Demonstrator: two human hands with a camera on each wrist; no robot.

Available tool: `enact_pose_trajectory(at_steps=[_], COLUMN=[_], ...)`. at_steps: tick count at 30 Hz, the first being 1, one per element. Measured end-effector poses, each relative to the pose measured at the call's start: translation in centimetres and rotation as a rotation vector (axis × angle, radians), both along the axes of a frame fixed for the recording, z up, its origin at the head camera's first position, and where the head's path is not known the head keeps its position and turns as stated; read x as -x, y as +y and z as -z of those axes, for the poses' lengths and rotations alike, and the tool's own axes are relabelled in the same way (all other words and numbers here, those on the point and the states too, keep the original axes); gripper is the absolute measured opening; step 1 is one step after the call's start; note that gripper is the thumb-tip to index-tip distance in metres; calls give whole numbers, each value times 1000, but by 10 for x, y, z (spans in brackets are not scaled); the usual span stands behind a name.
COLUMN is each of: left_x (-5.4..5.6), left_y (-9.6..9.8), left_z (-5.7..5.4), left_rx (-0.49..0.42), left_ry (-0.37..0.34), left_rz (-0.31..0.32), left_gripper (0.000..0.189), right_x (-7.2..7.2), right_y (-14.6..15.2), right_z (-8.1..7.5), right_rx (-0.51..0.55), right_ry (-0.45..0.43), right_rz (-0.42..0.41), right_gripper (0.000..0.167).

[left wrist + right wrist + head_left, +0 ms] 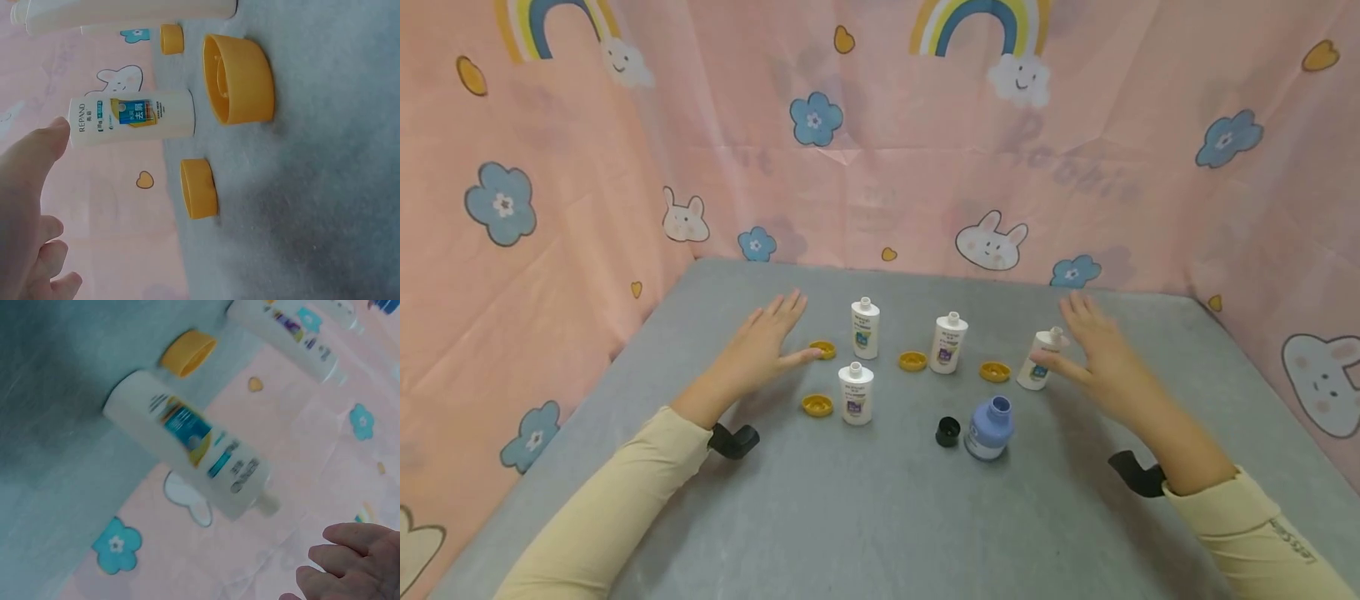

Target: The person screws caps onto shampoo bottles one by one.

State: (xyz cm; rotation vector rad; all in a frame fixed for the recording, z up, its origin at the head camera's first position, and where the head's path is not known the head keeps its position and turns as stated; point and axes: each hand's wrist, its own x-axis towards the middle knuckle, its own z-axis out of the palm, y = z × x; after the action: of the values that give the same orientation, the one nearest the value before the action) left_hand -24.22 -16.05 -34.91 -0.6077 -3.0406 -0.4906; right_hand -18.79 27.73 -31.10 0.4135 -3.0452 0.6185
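Head view: taking the blue bottle [988,433] as our centre, we hold our left hand [756,350] at ten o'clock and our right hand [1108,362] at two, fingers extended, gripping nothing. The black cap [948,432] lies at nine; uncapped white bottles [857,394] and yellow caps [817,406] spread from nine to one.

Left wrist view: our thumb overlaps one white bottle's neck. We judge these light, smooth, rather slippery, best held round mid-body.

Right wrist view: our fingers sit at four o'clock from another, apart.

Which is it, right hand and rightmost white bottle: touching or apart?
Apart: the right wrist view shows pink backdrop between the right hand and the rightmost white bottle.
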Motion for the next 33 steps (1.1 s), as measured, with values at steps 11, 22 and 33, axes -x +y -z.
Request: enact_pose_trajectory(at_steps=[11,22,33], left_x=[-4,-5,-10], left_y=[5,8,7], left_z=[3,9,14], left_rx=[-12,2,-25], left_ry=[-6,-11,0], left_rz=[22,31,47], left_gripper=[91,96,98], right_x=[-13,-19,-23], right_y=[-28,-62,-96], right_z=[-8,-9,-3], right_rx=[57,30,114], right_ry=[-15,-66,-32], right_rz=[-29,-52,-144], right_gripper=[95,97,93])
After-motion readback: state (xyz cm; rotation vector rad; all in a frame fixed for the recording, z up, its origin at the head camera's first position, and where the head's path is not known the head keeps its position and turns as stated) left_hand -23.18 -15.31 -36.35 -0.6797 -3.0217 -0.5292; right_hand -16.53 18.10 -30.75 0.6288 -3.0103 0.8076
